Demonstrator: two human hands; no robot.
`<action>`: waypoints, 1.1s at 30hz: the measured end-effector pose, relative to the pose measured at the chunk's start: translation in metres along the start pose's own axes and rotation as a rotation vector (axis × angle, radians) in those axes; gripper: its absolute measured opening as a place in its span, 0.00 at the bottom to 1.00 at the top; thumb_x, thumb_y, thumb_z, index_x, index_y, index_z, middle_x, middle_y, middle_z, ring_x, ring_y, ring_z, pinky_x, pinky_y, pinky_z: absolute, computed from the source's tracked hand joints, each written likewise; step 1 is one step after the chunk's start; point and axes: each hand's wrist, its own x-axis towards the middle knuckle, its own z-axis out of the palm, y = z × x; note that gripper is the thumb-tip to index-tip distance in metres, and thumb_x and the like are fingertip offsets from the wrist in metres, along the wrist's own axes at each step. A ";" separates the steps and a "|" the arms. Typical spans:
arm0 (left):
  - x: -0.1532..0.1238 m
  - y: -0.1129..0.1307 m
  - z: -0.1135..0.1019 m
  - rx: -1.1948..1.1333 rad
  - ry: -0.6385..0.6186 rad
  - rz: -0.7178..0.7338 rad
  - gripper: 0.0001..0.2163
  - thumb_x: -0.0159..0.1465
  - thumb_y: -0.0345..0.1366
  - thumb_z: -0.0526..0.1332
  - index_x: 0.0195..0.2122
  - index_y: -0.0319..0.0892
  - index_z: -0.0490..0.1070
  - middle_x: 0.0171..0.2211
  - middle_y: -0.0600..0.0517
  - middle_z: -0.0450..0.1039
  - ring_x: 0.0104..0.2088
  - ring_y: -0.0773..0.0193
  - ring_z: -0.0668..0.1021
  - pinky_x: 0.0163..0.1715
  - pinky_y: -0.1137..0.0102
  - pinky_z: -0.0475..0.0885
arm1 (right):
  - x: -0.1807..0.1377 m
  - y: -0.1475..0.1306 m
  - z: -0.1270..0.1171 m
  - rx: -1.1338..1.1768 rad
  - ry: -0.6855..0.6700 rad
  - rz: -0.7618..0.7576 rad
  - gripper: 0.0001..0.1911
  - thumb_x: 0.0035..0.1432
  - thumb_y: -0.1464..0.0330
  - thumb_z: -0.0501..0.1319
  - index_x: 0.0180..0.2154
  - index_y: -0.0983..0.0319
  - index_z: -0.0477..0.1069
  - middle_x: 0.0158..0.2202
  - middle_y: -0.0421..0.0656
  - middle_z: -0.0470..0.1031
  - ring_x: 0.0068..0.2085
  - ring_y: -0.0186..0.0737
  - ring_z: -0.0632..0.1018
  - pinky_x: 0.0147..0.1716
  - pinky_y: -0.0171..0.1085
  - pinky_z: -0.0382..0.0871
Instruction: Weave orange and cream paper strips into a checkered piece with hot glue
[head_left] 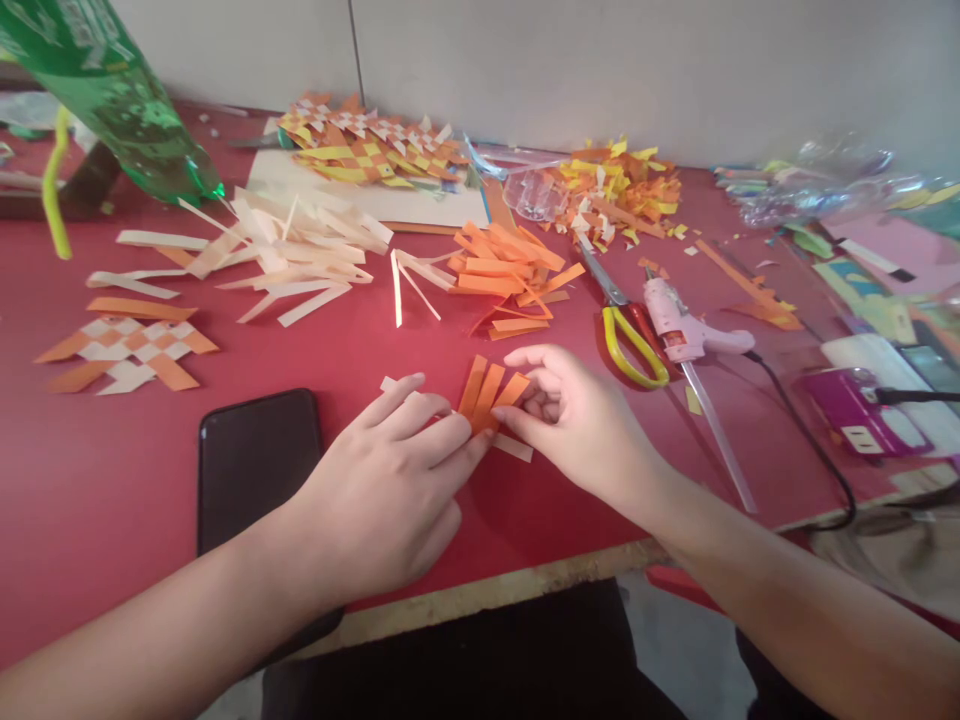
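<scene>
Several orange paper strips (484, 390) fan upward between my hands, with a white paper strip (514, 449) crossing under them. My left hand (409, 470) is closed over the lower left of these strips, its fingertips at their base. My right hand (570, 410) pinches the right side of the orange strips between thumb and fingers. Just beyond lies a pile of loose orange strips (506, 270), and left of it a pile of cream-white strips (300, 240). A finished-looking woven orange and white paper fish (135, 345) lies at the left.
A black phone (255, 460) lies by my left forearm. Yellow-handled scissors (626, 335) and a pink glue gun (675, 320) with its cord lie right. A green bottle (112, 110), woven pieces (367, 150), paper scraps (622, 190) and a purple socket block (855, 410) surround the red table (420, 350).
</scene>
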 end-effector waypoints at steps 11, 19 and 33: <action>0.000 0.003 0.000 0.012 -0.008 -0.013 0.19 0.63 0.34 0.54 0.53 0.39 0.75 0.43 0.48 0.76 0.47 0.49 0.73 0.62 0.48 0.60 | 0.000 0.001 0.001 -0.044 0.019 -0.044 0.17 0.53 0.68 0.66 0.44 0.57 0.66 0.26 0.34 0.71 0.25 0.31 0.72 0.26 0.32 0.70; 0.000 0.003 0.003 0.022 -0.011 -0.021 0.19 0.63 0.34 0.55 0.53 0.39 0.74 0.44 0.48 0.75 0.48 0.48 0.72 0.62 0.47 0.60 | 0.001 0.004 0.004 -0.033 0.024 -0.067 0.18 0.53 0.69 0.65 0.45 0.57 0.64 0.28 0.35 0.71 0.25 0.31 0.72 0.25 0.32 0.70; 0.002 0.007 0.002 0.058 0.016 -0.008 0.19 0.61 0.33 0.55 0.52 0.36 0.75 0.43 0.46 0.75 0.47 0.47 0.72 0.60 0.48 0.63 | -0.007 0.009 0.006 -0.379 0.205 -0.527 0.03 0.60 0.73 0.61 0.35 0.61 0.73 0.40 0.45 0.77 0.41 0.40 0.78 0.41 0.40 0.75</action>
